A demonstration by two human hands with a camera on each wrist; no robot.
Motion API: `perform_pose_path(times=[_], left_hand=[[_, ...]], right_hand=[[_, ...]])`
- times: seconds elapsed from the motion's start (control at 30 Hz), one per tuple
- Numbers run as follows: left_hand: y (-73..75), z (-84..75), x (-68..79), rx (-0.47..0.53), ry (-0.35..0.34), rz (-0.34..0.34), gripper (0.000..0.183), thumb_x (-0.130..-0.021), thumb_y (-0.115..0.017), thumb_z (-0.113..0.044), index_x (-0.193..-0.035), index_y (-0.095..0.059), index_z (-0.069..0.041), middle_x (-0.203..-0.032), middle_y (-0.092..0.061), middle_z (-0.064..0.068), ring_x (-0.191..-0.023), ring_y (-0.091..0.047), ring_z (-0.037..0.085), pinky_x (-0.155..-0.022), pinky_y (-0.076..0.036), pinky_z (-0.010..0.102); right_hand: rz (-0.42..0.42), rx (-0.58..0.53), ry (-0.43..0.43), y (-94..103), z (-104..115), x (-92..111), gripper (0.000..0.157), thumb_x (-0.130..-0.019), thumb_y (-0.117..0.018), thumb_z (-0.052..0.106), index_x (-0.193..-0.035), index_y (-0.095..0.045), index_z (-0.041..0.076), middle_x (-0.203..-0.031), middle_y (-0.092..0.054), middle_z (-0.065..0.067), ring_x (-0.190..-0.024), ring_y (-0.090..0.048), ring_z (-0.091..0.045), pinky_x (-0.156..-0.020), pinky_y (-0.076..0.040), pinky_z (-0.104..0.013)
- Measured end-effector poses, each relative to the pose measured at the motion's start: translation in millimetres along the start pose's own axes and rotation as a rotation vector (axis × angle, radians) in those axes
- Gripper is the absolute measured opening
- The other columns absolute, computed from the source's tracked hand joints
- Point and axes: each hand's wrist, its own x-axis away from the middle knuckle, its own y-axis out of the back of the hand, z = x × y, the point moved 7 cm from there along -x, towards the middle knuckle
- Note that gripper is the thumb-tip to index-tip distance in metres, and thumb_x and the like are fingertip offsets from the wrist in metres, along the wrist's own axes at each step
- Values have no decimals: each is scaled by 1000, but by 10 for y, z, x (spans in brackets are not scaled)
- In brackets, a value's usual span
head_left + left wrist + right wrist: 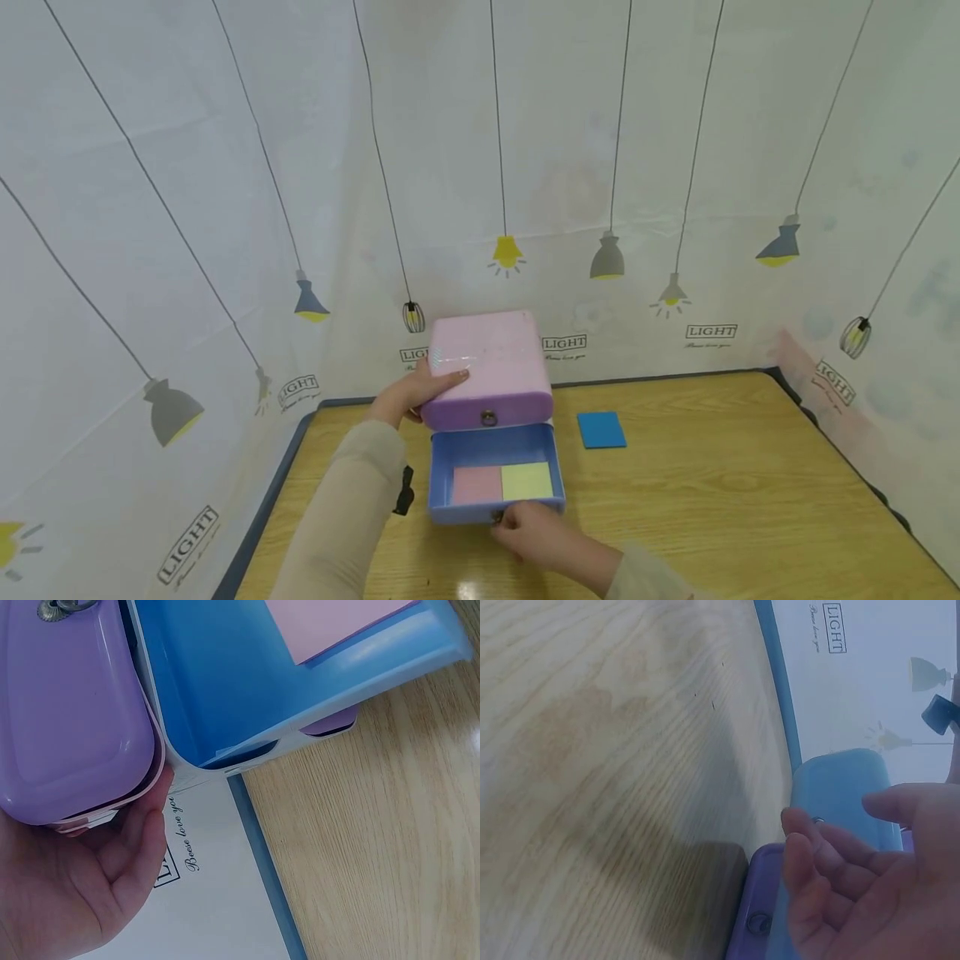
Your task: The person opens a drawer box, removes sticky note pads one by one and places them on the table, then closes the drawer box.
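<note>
Nearest, the right hand [542, 535] has its fingers curled at the ring pull [497, 516] of the blue drawer [491, 450], thumb apart; whether its grip has the ring, I cannot tell. The drawer juts from the box [491, 354], pink paper [477, 485] and yellow paper [527, 482] side by side inside. Beyond, the left hand [422, 392] has its grip clamped on the box's upper left side; should that slacken, a hard tug could tip the box. Rightward, a blue square [602, 430] lies on the tabletop [712, 492].

The right hand [538, 535] hides part of the blue drawer [457, 513] (pink notes [334, 624] cropped in left wrist view)
</note>
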Motion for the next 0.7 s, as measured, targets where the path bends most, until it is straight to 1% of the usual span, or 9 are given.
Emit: perform_pose_path(times=[0.07, 0.13, 0.2, 0.27, 0.4, 0.53, 0.63, 0.7], left_hand=[[-3, 3, -5, 1, 0, 1, 111, -81, -60, -72, -153, -6, -8, -115, -51, 19, -88, -61, 30, -68, -56, 44], [-6, 6, -13, 0, 2, 0, 112, -81, -60, -72, -153, -5, -8, -115, -51, 19, -88, -61, 30, -68, -56, 44], [-10, -2, -14, 9, -1, 5, 111, -80, -61, -72, -154, -5, -9, -116, -51, 19, -88, -61, 31, -70, -56, 46], [-14, -3, -15, 12, -6, 6, 111, -80, -61, -72, -154, -5, -10, -116, -51, 19, -87, -62, 31, -70, -56, 46], [-21, -6, -14, 17, -16, 6, 111, -80, -61, -72, -154, -5, -11, -119, -50, 19, -87, -62, 31, -68, -56, 44], [-14, -6, 4, 32, -15, -1, 110, -81, -61, -71, -154, -5, -10, -120, -49, 20, -87, -62, 32, -68, -56, 45], [-4, -10, 11, 37, -18, -4, 109, -81, -61, -70, -154, -5, -10, -121, -49, 21, -88, -63, 32, -70, -56, 46], [6, -5, 10, 39, -20, -6, 109, -81, -61, -70, -153, -6, -10, -121, -48, 21, -87, -63, 31, -72, -56, 47]], right_hand=[[7, -2, -4, -10, -6, 30, 30, -94, -62, 29, -69, -60, 12, -55, -55, -1, -51, -47, -11, -53, -44, -27], [14, -10, 9, -13, 5, 56, 26, -94, -62, 27, -73, -62, 12, -57, -57, -2, -53, -50, -11, -57, -46, -28], [25, -6, 20, -5, 11, 64, 23, -94, -62, 27, -77, -64, 12, -60, -58, -2, -56, -52, -10, -62, -48, -28], [41, 7, 36, 12, 31, 76, 22, -94, -63, 26, -80, -67, 9, -62, -60, -1, -58, -53, -9, -62, -49, -28], [109, 63, 69, 60, 105, 113, 25, -93, -63, 27, -87, -72, 5, -70, -62, 3, -61, -54, -7, -59, -49, -27], [181, 127, 119, 119, 209, 156, 26, -94, -61, 31, -94, -74, 9, -81, -65, 9, -71, -56, -3, -62, -50, -26], [201, 135, 150, 196, 291, 175, 23, -94, -60, 32, -95, -76, 15, -87, -67, 13, -78, -58, -1, -67, -51, -26], [200, 133, 176, 262, 354, 174, 23, -94, -60, 32, -96, -76, 15, -89, -67, 14, -80, -58, -1, -69, -51, -26]])
